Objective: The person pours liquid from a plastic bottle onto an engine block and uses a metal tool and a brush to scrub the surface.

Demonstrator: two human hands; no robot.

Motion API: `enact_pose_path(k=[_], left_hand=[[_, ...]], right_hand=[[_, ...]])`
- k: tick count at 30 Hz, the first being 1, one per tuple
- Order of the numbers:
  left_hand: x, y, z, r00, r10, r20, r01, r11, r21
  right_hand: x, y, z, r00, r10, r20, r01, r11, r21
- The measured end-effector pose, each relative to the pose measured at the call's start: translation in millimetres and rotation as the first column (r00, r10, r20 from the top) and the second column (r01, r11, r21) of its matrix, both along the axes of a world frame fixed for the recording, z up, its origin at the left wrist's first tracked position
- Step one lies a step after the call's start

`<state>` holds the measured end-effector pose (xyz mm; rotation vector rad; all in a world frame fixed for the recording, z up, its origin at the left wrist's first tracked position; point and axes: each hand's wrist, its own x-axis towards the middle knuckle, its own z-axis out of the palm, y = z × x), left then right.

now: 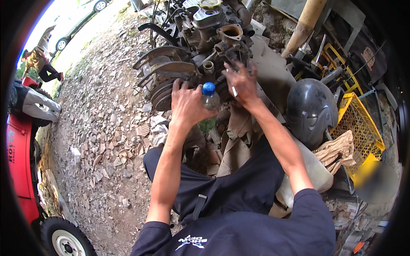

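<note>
A greasy vehicle engine (208, 35) stands on the ground before me, its pulleys at the left and an open metal flange (231, 32) near its top. My left hand (189, 104) reaches to the lower pulleys, its thumb across the front of a clear plastic bottle (211, 102) with a blue cap and green contents. Whether that hand bears on the bottle or only touches it cannot be told. My right hand (241, 80), slightly blurred, is at the engine's front, right of a short pipe stub (209, 65), with a cigarette (234, 92) between its fingers.
Right of me lie a black helmet (310, 112), a yellow mesh crate (360, 124), gloves (336, 152) and metal parts. A bamboo pole (304, 25) leans behind. Broken stone covers the ground (105, 144) at left. A red vehicle (20, 166) and two other people are at far left.
</note>
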<state>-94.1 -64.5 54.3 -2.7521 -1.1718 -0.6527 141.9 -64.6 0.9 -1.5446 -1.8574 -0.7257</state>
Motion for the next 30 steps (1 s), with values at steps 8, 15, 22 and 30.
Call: enact_pose_path(k=[8, 15, 22, 30], left_hand=[[0, -3, 0, 1.000, -0.024, 0.011, 0.024, 0.999, -0.032], [-2, -1, 1, 1.000, -0.014, -0.014, 0.014, 0.999, -0.035], [0, -2, 2, 1.000, -0.016, -0.013, 0.015, 0.999, -0.032], [-3, -4, 1, 1.000, -0.002, -0.031, 0.001, 0.999, -0.049]], right_hand=[[-4, 0, -26, 0.988, -0.066, 0.138, 0.075, 0.996, -0.058], [-8, -1, -12, 0.972, -0.029, 0.233, 0.062, 0.989, -0.136], [6, 7, -13, 0.997, -0.001, 0.071, 0.014, 0.983, -0.183], [12, 0, 5, 0.992, 0.119, -0.041, -0.125, 0.972, -0.198]])
